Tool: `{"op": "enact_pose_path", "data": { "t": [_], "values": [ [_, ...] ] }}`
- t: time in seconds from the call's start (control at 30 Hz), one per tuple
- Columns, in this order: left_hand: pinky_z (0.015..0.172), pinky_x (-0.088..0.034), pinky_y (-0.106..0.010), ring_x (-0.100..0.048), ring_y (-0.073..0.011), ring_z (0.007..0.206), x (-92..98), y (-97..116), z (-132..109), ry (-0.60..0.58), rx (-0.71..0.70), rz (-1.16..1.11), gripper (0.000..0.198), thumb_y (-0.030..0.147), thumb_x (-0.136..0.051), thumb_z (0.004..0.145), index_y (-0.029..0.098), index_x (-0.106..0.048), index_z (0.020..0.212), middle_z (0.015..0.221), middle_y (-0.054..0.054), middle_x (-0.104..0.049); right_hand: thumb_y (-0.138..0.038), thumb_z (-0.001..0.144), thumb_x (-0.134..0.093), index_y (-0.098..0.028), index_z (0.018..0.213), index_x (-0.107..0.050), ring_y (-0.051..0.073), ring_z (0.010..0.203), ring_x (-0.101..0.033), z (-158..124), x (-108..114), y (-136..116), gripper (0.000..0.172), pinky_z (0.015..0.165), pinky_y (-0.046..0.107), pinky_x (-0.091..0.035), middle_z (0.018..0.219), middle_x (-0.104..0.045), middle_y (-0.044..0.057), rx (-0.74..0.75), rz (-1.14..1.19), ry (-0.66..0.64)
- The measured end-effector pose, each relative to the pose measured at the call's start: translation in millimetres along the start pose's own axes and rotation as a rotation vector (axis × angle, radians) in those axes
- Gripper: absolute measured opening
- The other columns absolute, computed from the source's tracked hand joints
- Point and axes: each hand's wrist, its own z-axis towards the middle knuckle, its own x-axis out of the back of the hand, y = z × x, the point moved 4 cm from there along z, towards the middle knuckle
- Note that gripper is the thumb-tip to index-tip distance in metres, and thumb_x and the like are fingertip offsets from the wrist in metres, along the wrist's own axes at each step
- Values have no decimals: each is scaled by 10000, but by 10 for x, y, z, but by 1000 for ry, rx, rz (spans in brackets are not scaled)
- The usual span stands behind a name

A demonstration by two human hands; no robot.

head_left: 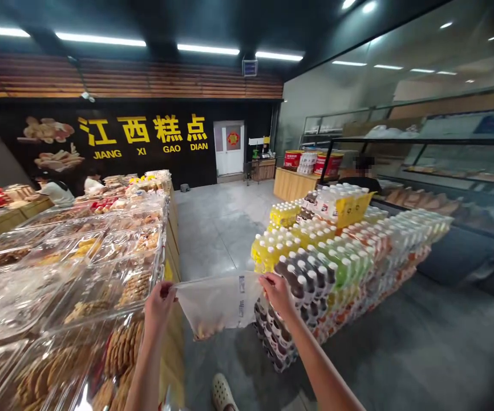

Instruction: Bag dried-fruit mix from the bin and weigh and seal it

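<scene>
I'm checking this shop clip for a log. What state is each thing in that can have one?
bag: stretched taut between both hands, some snacks at the bottom.
left hand: pinching the bag's top left corner.
right hand: pinching the bag's top right corner.
tray lids: shut over the pastries.
bottles: capped, stacked in packs.
door: shut.
lights: on.
</scene>
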Motion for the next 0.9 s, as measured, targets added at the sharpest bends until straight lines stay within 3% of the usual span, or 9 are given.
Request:
{"op": "enact_pose_path", "data": {
  "t": [0.17, 0.43, 0.73, 0.9],
  "values": [
    [746, -645, -349, -720, -216, 779, -366, -297, 1178, -22, -34, 3, 362, 525, -685, 840, 202, -675, 1003, 887, -40, -726, -586, 925, -611, -211, 722, -607, 165, 522, -545, 1191, -463, 258, 426, 509, 256, -439, 607, -566, -4, -40, 34, -12],
    [666, -619, -307, -657, -186, 725, -1079, -414, 3113, -18, -28, -130, 314, 468, -700, 800, 185, -684, 936, 801, -24, -683, -604, 919, -617, -207, 727, -607, 172, 548, -535, 2940, -1147, 518, 442, 519, 262, -454, 618, -551, 0, -56, 35, 98],
    [670, -612, -329, -668, -207, 730, -2222, -1022, 5470, -125, 21, -124, 417, 561, -743, 751, 175, -694, 899, 801, -48, -699, -590, 921, -592, -212, 686, -567, 181, 591, -511, 5175, -1931, 1439, 446, 551, 264, -421, 585, -520, 2, -37, 3, 243],
    [649, -584, -313, -658, -212, 736, -2862, -1202, 6720, -195, 34, -42, 459, 607, -735, 757, 177, -683, 909, 814, -57, -700, -561, 916, -593, -203, 703, -591, 172, 584, -492, 6521, -2216, 1834, 417, 520, 252, -421, 586, -498, -1, -66, 24, 236]
  ]
}}
